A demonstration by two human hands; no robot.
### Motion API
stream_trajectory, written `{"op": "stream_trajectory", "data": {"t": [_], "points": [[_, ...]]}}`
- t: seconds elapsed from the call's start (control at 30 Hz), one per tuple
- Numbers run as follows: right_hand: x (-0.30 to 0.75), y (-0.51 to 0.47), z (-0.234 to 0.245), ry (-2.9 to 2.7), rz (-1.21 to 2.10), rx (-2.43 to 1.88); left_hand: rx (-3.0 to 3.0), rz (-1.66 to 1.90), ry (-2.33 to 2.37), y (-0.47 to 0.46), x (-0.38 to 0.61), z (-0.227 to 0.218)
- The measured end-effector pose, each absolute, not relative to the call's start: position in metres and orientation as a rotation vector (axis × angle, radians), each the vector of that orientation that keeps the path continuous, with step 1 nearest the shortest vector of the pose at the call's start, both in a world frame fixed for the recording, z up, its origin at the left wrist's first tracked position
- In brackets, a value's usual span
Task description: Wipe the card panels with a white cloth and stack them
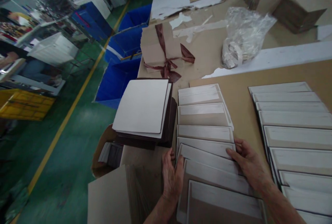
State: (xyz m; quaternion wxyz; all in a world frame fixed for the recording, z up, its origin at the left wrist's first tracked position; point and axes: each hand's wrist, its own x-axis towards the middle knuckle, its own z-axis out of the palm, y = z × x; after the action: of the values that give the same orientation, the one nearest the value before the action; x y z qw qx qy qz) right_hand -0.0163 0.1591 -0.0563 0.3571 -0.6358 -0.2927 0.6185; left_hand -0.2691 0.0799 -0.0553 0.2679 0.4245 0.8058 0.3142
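A row of flat rectangular panels [203,132], pale with tan lower parts, lies overlapped on the table in front of me. At the row's left edge, my left hand [172,175] has its thumb against a panel and its fingers curled along the side. My right hand [249,165] grips the right edge of one panel [211,146], thumb on top and fingers at the outer side. The hands hold the row from both sides. To the left, a stack of dark brown boards [169,123] has white square sheets [142,104] on top.
Another overlapped panel row [298,135] lies at right. Beyond are a brown ribbon bow [168,65], a clear plastic bag [242,37] and a cardboard box [295,12]. Grey boards [109,196] stand lower left, near blue bins [114,83] along the table's edge. A person sits far left.
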Motion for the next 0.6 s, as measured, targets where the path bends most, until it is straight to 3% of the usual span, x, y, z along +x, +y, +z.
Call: {"op": "stream_trajectory", "data": {"t": [0.2,0.6], "points": [[-0.016,0.159,-0.058,-0.761,1.584,-1.661,1.227,0.912,2.145,0.115,-0.267,-0.051],[-0.01,0.147,-0.052,-0.772,1.542,-1.681,0.49,1.21,1.611,0.157,-0.271,-0.032]]}}
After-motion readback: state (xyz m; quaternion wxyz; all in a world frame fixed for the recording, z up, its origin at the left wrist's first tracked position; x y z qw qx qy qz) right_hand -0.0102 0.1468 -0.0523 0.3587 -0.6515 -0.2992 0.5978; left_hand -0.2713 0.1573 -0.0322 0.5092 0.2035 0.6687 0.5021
